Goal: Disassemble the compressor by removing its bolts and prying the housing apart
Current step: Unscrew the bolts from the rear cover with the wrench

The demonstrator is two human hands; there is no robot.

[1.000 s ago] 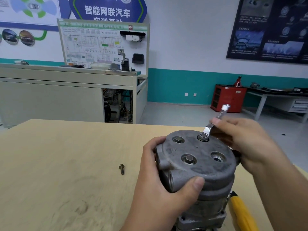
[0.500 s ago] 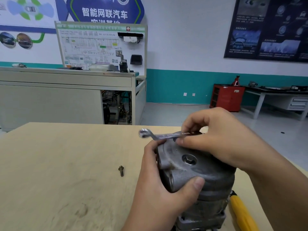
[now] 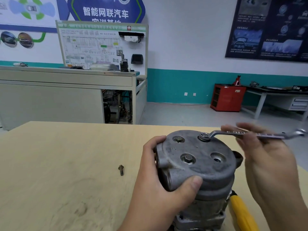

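Grey compressor (image 3: 200,167) gripped in left hand (image 3: 160,184); right hand (image 3: 266,160) pinches wrench (image 3: 216,132) ringed on far bolt (image 3: 204,136); sign (image 3: 105,12) reads 智能网联汽车.

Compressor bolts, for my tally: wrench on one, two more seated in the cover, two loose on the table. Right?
No: the head view shows only one loose bolt on the table. The wrench is on one; two more sit in the cover.
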